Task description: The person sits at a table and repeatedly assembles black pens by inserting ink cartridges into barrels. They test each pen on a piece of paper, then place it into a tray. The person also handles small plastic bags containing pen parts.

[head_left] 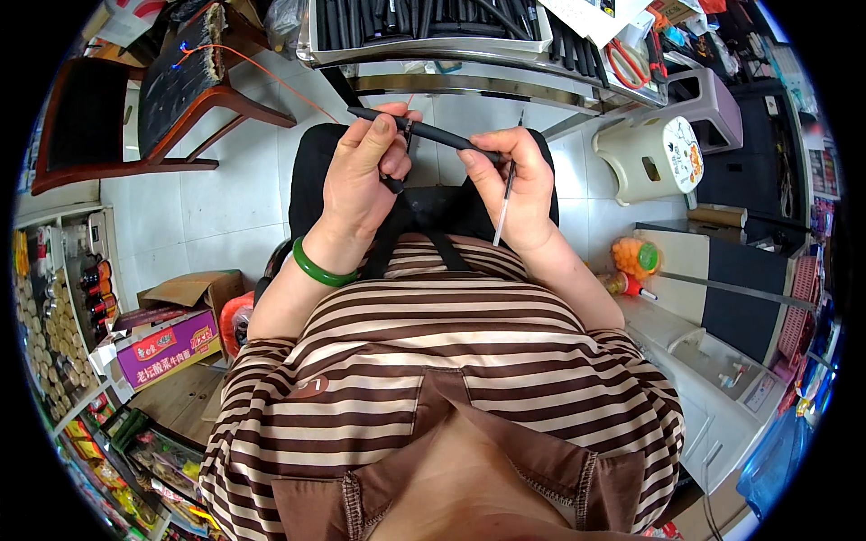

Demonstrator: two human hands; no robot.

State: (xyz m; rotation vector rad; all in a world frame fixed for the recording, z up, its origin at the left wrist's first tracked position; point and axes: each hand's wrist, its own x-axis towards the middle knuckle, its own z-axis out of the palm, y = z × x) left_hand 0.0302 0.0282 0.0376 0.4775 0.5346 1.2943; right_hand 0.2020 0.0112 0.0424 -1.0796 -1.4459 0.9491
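Note:
Above my lap, a black pen (440, 135) lies nearly level between my two hands, its right end a little lower. My left hand (356, 171) is closed round its left part, thumb on top. A short black piece (393, 185), perhaps a cap, pokes out below those fingers; its kind is unclear. With thumb and fingertips my right hand (523, 185) pinches the pen's right end. A thin pen refill (505, 206), dark above and clear below, is also held in that hand and slants down toward my striped shirt. The inner fingers of both hands are partly hidden.
Ahead stands a metal-framed table with a white tray (410, 56) full of black pens; more pens and red-handled scissors (624, 65) lie at its right. A wooden chair (162, 131) is far left, a pale stool (642, 160) right. A purple-printed carton (171, 347) sits left.

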